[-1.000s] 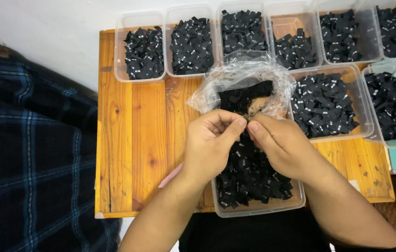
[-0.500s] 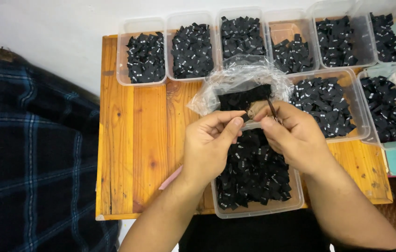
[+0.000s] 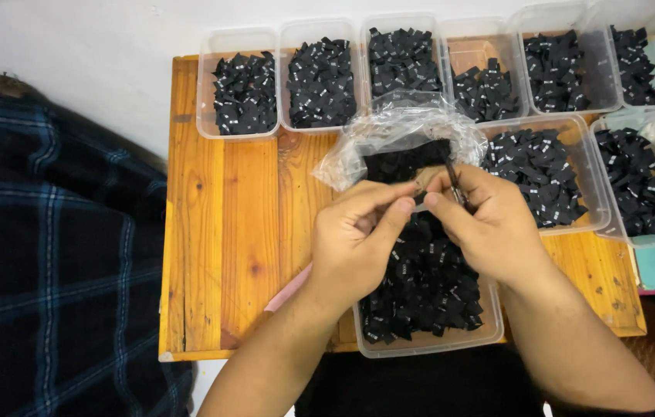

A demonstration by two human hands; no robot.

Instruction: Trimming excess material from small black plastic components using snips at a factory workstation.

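My left hand [image 3: 358, 239] and my right hand [image 3: 489, 224] meet fingertip to fingertip above a clear tub [image 3: 428, 347] heaped with small black fabric labels. Between the fingertips is pinched one small black label [image 3: 418, 199]. A thin dark tool [image 3: 453, 177] sticks up from my right hand's fingers; its kind is unclear. Just behind the hands lies a crumpled clear plastic bag [image 3: 397, 135] with more black labels inside.
The tubs stand on a wooden table [image 3: 227, 232]. Several clear tubs of black labels [image 3: 244, 38] line its far edge, and two more [image 3: 574, 224] sit at the right. A dark plaid cloth [image 3: 49, 255] lies left of the table.
My right hand has shifted slightly right and up, and the fingertips of both hands have closed together on the small label. The bag and tubs stay put.
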